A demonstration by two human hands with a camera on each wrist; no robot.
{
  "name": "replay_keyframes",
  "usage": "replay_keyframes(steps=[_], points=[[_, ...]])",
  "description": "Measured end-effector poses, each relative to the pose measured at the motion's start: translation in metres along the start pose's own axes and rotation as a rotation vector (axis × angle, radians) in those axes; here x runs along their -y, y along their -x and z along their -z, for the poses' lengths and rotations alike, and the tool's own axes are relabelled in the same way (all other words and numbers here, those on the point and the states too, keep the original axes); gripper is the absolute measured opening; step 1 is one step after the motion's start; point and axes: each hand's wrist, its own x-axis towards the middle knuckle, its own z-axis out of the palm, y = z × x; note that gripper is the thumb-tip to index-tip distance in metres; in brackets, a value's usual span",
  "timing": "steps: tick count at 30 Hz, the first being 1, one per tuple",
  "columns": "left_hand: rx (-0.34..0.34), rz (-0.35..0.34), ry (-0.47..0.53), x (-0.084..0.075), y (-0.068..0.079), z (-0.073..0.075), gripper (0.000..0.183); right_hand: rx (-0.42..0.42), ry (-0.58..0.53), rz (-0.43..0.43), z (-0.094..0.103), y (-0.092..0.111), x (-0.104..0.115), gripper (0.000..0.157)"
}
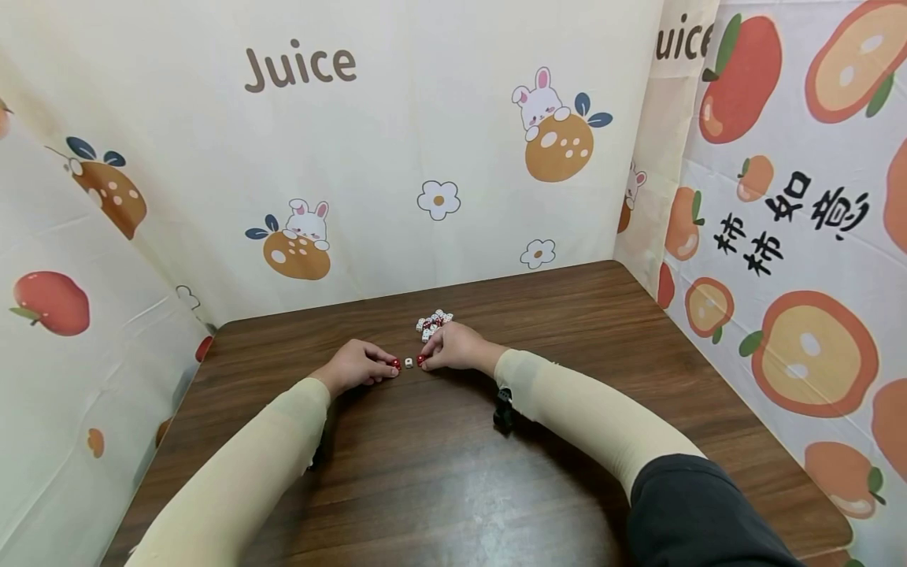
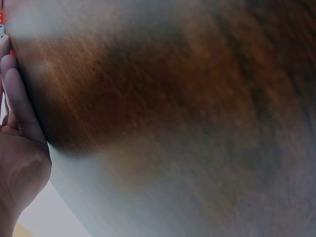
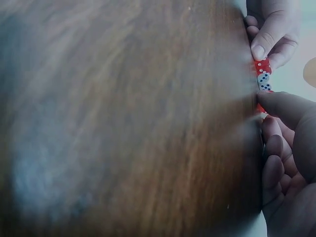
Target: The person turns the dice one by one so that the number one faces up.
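Note:
My left hand (image 1: 357,365) pinches a red die (image 1: 396,363) between thumb and fingers, low at the tabletop. Just across from it, my right hand (image 1: 457,348) pinches another red die (image 1: 421,360). Between these two sits a white die (image 1: 409,363) on the table. In the right wrist view, the left hand's red die (image 3: 262,65) and the white die (image 3: 264,81) stand in a row with the right hand's red die (image 3: 260,107), partly covered by the right thumb. The left wrist view catches the left hand (image 2: 22,108) only at its edge.
A loose pile of white and red dice (image 1: 434,321) lies just beyond the right hand. The brown wooden table (image 1: 439,465) reaches back to printed cloth walls (image 1: 397,118) behind and on both sides.

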Motion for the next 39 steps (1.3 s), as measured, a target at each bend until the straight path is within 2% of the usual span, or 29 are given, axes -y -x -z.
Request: replay_keyframes(steps=[6,10,15,18,24,39], points=[[-0.005,0.002,0.006,0.000,0.000,0.000,0.029,0.026,-0.089,0.024,0.006,0.000,-0.004,0.021],[-0.005,-0.002,0.005,-0.002,0.002,0.000,0.031,0.019,-0.178,0.005,0.015,-0.001,-0.010,0.015],[0.002,0.005,-0.003,-0.001,0.002,-0.001,0.031,-0.043,-0.344,-0.075,0.029,0.001,-0.015,0.016],[0.002,0.004,-0.001,0.000,0.001,-0.001,0.031,-0.102,-0.383,-0.108,0.037,-0.001,-0.017,0.021],[-0.006,0.003,0.006,0.000,0.001,-0.001,0.030,-0.167,-0.351,-0.159,0.046,-0.005,-0.025,0.028],[-0.019,0.005,0.005,0.003,-0.002,-0.001,0.026,-0.238,-0.229,-0.324,0.041,-0.017,-0.030,0.033]])
